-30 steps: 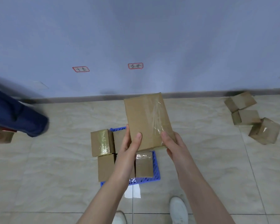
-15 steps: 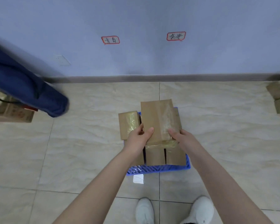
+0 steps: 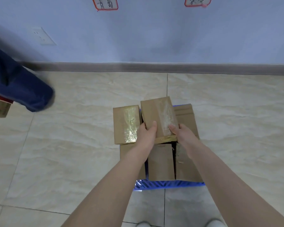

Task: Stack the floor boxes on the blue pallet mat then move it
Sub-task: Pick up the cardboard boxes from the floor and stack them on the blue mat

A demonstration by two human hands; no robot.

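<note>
Brown cardboard box with a clear tape strip down its lid [image 3: 157, 117] is the one I am carrying, and over the last second it has come down from chest height, where it hid most of the stack, to sit low over the far middle of the blue slatted plastic pallet mat [image 3: 169, 184]. I read that as the placing step nearly done: the box looks about to settle into the gap between its neighbours, though I cannot tell whether its base already touches anything.

My left hand [image 3: 147, 136] clamps the near left corner, thumb on top; my right hand [image 3: 181, 135] clamps the near right corner the same way, so both are closed on this one box. It reaches away from my palms toward the wall, tilted slightly leftward.

Just beside it on the left lies a cardboard box with shiny yellowish tape [image 3: 126, 124], overhanging the mat's left edge. On the right a plain brown box [image 3: 185, 115] touches or nearly touches it. Nearer me, under my forearms, three more cardboard boxes [image 3: 161, 161] fill the front row.

A blurred dark blue trouser leg [image 3: 21, 86] stands well apart at left
</note>
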